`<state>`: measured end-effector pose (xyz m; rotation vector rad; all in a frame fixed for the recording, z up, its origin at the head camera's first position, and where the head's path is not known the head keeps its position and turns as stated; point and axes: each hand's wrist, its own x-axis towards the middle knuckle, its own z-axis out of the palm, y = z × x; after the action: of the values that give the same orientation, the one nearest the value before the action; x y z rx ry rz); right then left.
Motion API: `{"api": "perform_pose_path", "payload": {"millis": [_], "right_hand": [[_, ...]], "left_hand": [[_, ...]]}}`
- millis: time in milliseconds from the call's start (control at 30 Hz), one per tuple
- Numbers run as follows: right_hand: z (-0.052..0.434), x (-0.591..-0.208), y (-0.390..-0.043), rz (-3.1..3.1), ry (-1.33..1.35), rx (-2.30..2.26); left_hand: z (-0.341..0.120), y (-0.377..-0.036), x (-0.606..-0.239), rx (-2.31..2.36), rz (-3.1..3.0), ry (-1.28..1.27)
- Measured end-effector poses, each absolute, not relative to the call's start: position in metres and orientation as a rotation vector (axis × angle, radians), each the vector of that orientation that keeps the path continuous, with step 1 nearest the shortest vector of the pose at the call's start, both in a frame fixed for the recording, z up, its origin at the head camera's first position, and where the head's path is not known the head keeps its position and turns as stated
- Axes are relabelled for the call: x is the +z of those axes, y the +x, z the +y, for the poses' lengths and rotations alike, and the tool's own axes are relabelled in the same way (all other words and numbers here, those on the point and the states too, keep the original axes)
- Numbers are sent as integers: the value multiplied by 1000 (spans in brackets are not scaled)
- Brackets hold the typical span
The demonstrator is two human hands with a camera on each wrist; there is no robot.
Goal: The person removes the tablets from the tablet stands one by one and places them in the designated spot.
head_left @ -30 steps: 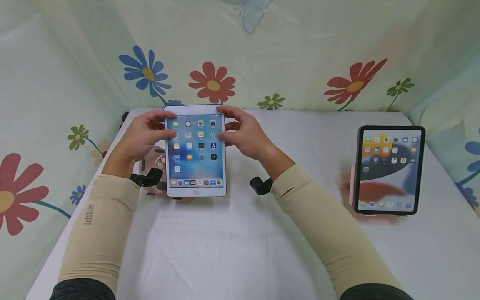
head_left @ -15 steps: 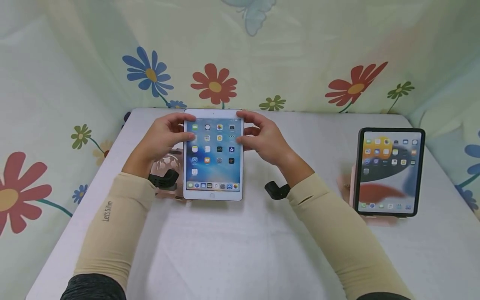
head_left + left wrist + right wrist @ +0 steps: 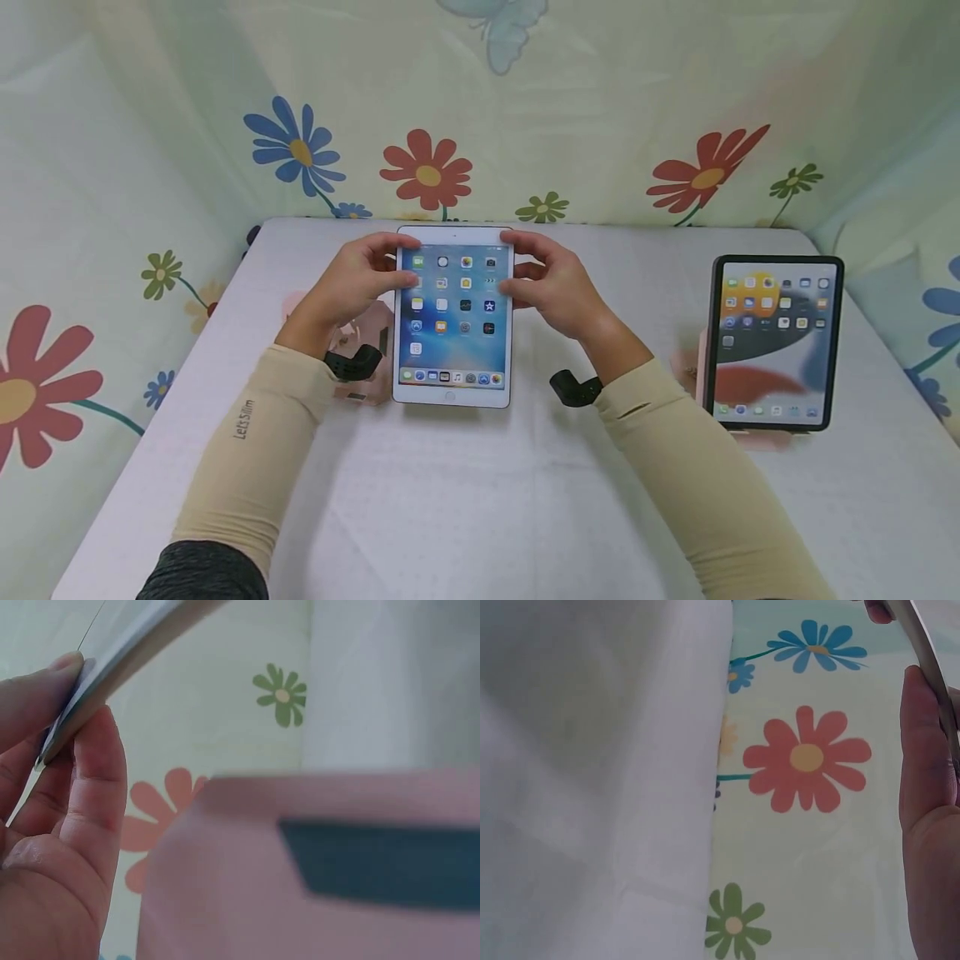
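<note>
A white tablet (image 3: 452, 333) with its screen lit is held upright, facing the head camera, above the table. My left hand (image 3: 356, 279) pinches its upper left edge between thumb and fingers; the left wrist view shows the tablet's thin edge (image 3: 124, 671) in that grip. On the upper right edge my right hand (image 3: 555, 283) pinches in the same way. Just left of the tablet, partly behind my left wrist, is a pink stand (image 3: 367, 333) with dark pads. It fills the lower right of the left wrist view as a blurred pink plate (image 3: 225, 862).
A second tablet (image 3: 776, 342), black-framed and lit, leans on another pink stand (image 3: 701, 367) at the right of the table. The table wears a white cloth (image 3: 465, 500). A flowered curtain (image 3: 600, 108) hangs behind and at both sides.
Both hands have carried the white tablet to the right and slightly toward me, off from in front of the left pink stand, more of which now shows. The black-framed tablet stays in place.
</note>
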<state>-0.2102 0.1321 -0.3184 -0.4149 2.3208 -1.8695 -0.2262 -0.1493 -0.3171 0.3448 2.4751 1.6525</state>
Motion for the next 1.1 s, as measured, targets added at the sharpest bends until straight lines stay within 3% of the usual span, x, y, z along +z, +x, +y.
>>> {"api": "perform_pose_path", "payload": {"millis": [1100], "right_hand": [[169, -343, -201, 2402, -265, -1852]], "left_hand": [[-84, -219, -337, 1743, 2367, 55]]}}
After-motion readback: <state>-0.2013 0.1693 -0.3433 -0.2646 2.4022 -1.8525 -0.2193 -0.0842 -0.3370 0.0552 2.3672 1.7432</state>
